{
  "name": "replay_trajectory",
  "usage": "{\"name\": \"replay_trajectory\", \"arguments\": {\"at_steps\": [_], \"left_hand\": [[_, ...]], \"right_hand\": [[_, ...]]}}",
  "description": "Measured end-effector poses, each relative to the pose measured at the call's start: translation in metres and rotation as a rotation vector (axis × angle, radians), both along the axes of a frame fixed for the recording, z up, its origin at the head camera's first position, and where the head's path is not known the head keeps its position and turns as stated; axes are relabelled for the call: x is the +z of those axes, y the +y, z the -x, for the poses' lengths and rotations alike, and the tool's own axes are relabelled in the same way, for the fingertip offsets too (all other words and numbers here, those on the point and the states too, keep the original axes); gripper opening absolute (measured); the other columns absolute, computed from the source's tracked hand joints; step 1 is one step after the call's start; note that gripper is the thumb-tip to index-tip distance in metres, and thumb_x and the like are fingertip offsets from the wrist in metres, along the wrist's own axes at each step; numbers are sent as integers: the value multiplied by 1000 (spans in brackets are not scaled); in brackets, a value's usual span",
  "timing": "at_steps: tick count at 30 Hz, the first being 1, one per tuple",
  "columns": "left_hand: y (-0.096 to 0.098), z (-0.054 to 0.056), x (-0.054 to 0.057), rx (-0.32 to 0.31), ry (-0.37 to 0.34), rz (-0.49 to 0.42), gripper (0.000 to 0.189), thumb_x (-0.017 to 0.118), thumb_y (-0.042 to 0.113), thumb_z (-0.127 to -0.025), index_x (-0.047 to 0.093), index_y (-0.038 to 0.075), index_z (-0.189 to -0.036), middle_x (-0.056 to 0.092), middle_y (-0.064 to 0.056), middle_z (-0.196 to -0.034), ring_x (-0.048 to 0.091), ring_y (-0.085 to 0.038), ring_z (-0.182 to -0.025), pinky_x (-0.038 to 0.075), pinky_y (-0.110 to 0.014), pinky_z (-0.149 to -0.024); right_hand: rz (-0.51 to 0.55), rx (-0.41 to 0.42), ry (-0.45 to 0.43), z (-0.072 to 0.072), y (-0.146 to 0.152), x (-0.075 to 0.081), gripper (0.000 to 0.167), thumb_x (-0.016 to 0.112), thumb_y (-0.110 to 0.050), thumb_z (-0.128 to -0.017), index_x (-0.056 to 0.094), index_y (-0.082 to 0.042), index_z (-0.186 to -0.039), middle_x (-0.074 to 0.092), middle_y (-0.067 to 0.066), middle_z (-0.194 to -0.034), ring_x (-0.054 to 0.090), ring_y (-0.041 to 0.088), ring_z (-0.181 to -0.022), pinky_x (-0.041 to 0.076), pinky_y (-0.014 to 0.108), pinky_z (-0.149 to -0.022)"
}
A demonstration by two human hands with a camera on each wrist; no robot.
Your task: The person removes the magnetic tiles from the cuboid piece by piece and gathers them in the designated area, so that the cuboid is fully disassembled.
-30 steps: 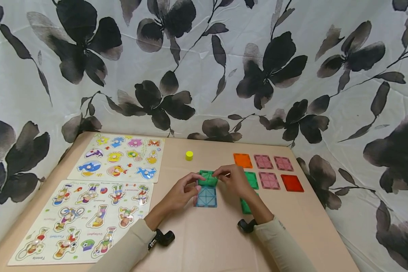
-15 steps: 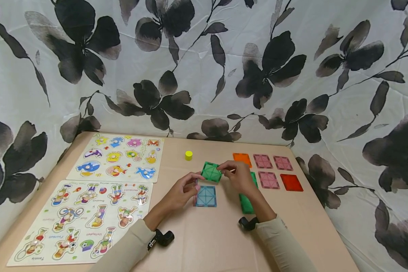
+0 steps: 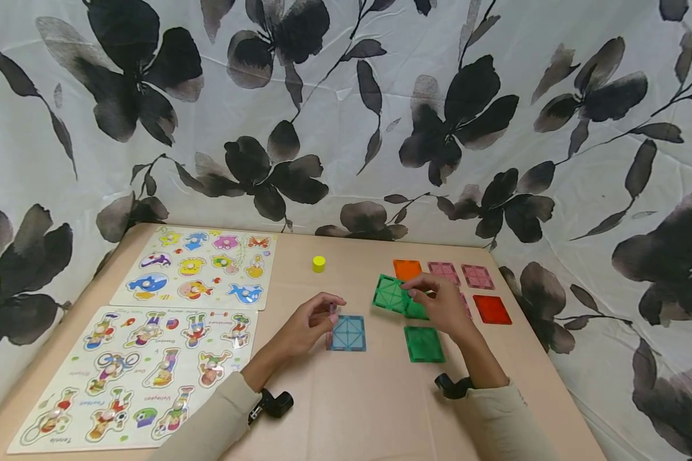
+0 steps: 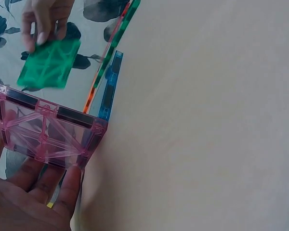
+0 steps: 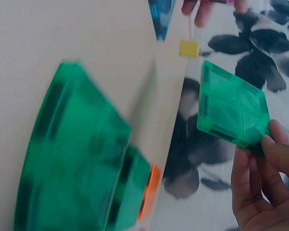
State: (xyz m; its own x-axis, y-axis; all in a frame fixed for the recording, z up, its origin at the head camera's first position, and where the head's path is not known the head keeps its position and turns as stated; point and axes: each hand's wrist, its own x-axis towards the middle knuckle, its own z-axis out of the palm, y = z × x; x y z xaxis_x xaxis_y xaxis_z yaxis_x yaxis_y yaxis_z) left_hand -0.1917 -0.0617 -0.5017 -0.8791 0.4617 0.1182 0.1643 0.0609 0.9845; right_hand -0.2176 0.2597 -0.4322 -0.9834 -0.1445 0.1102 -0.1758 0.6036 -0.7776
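Note:
My left hand (image 3: 307, 325) holds a see-through pink magnetic tile (image 4: 45, 127) upright at the left edge of a blue magnetic tile (image 3: 348, 333), which lies flat on the table. From the head view the pink tile appears almost edge-on. With thumb and fingertips, my right hand (image 3: 438, 302) pinches a green magnetic tile (image 5: 233, 107) by one corner, raised and tilted. In the head view this tile overlaps a second green tile (image 3: 417, 312) lying flat. Nearer the front lies a third green tile (image 3: 423, 345).
Behind the right hand lie an orange tile (image 3: 407, 269), pink tiles (image 3: 477, 276) and a red tile (image 3: 492, 310). A small yellow cylinder (image 3: 319, 264) stands at the back. Two picture boards, one behind (image 3: 175, 282) and one in front (image 3: 132, 378), cover the table's left side.
The green tile has been lifted off the blue tile's far edge and carried right by my right hand, toward the other green tiles. My left hand stays in place with the pink tile.

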Motion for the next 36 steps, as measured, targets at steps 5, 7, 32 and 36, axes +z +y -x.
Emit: {"name": "replay_trajectory", "arguments": {"at_steps": [5,7,32,36], "left_hand": [[0,1,0,-6,8,1,35,59,12,-109,56,9,-144,53,-24,-149,55,-42,-139,44,-57,-121],[0,1,-1,-8,10,0,34,59,12,-109,56,9,-143,54,-25,-148,56,-42,-138,44,-57,-121],[-1,1,0,-15,9,9,34,58,11,-109,55,8,-143,55,-25,-150,55,-43,-138,44,-59,-120],[0,1,0,-15,10,13,34,58,13,-109,56,9,-143,55,-24,-149,56,-43,-137,44,-59,-120]], "right_hand": [[28,-46,-72,-11,32,4,19,66,-6,-104,78,-10,-118,74,15,-123,67,33,-106,59,20,-85],[47,-54,-85,-15,46,4,19,64,-6,-105,77,-8,-119,73,17,-124,68,34,-106,62,23,-85],[57,-45,-307,-35,173,-32,26,62,-12,-107,68,5,-126,74,13,-109,65,17,-91,61,27,-79],[56,-8,-325,-35,173,-39,27,62,-10,-107,66,6,-128,73,19,-107,63,20,-88,59,28,-75]]}}
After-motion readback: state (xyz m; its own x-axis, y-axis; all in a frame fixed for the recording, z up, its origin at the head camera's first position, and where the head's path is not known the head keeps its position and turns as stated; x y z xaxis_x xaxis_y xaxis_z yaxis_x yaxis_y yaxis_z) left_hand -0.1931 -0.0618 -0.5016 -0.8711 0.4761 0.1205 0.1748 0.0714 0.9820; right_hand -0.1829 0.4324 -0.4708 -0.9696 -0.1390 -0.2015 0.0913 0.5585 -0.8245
